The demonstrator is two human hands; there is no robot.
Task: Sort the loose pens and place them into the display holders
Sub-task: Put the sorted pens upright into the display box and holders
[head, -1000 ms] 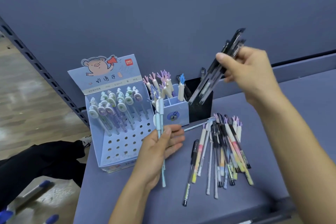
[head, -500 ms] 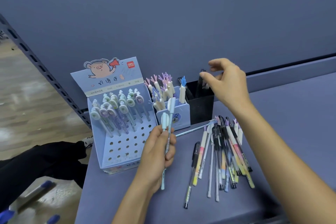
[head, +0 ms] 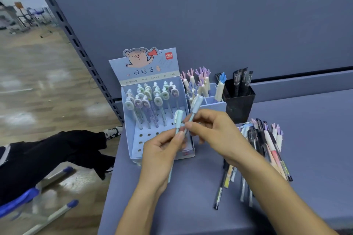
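My left hand (head: 160, 154) grips a light-blue capped pen (head: 179, 120) upright in front of the pig display box (head: 133, 139). My right hand (head: 215, 133) pinches a second light-blue pen (head: 196, 105) right beside it, fingertips close to my left thumb. The display box holds several round-topped pens in its rear holes; its front holes are bare. A blue holder (head: 215, 107) carries antler-topped pens. A black mesh holder (head: 240, 101) contains black pens. Loose pens (head: 267, 147) lie in a pile on the shelf, partly hidden by my right forearm.
The grey-blue shelf (head: 315, 139) ends at a front edge near me and a left edge by the display box. A slotted upright (head: 80, 47) runs along the back panel. A black-trousered leg (head: 57, 150) and blue stool legs (head: 63, 210) are on the floor to the left.
My right hand let go of the black pens at the black holder, came left and took hold of one of the two light-blue pens in my left hand.
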